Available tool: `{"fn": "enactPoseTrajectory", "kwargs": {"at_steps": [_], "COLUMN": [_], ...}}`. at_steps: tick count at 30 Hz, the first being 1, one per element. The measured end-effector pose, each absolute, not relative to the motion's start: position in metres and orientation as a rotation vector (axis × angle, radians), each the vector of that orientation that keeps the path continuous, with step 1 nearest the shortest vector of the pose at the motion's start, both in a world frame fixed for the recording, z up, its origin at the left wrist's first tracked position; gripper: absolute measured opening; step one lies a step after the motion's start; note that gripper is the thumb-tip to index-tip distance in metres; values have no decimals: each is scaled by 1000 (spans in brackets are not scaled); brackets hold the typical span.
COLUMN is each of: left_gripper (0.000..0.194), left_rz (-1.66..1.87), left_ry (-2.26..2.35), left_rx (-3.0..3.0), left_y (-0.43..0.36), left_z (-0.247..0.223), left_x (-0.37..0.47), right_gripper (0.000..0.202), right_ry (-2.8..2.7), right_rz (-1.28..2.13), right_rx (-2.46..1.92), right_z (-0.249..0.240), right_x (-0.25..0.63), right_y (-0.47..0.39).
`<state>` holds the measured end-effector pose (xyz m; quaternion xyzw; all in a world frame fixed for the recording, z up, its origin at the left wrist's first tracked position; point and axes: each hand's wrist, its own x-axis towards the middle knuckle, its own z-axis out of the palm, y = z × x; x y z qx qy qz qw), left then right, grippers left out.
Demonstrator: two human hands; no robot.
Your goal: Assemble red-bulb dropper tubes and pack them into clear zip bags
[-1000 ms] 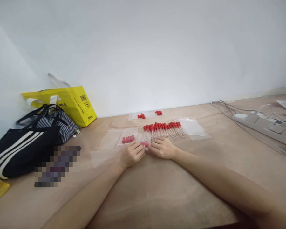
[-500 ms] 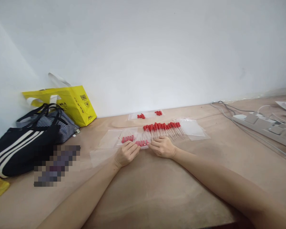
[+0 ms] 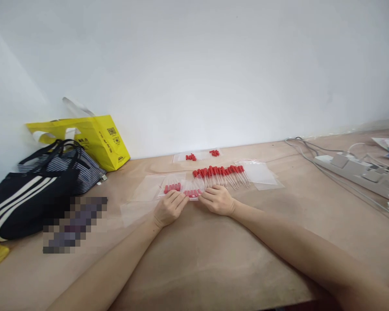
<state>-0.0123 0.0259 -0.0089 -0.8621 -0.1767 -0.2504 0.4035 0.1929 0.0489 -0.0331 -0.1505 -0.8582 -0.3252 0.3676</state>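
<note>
Hands (image 3: 171, 207) on the clear bag (image 3: 193, 199), farther apart than a second ago.

Soft, even light fills the scene, moderately bright and slightly cool on the pale wall (image 3: 194, 77), which glows most just above the middle of the counter (image 3: 214, 259) and greys toward the upper corners. Shadows are faint around the hands (image 3: 171, 208), deepening at the lower right beneath the counter's edge. A pale sheen shows on the clear plastic bag (image 3: 262, 175) right of centre. Wide-angle stretching enlarges the forearms (image 3: 288, 246) toward the bottom corners. Fine detail on the red caps (image 3: 217, 171) is soft, and coarse pixelation covers a patch (image 3: 74, 224) at left.
</note>
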Motion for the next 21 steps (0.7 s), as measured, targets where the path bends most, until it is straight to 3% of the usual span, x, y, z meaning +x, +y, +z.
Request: {"fn": "enactPoseTrajectory", "kwargs": {"at_steps": [12, 21], "left_gripper": [16, 31], "left_rz": [-643, -588], "left_ry": [-550, -370], "left_rx": [-2026, -2242], "left_y": [24, 21], "left_z": [-5, 1], "left_x": [-16, -31], "right_gripper": [20, 23], "right_ry": [-2125, -2128], "right_rz": [-820, -779], "right_rx": [-406, -449], "right_z": [-32, -35], "right_x": [191, 194], "right_y": [45, 48]}}
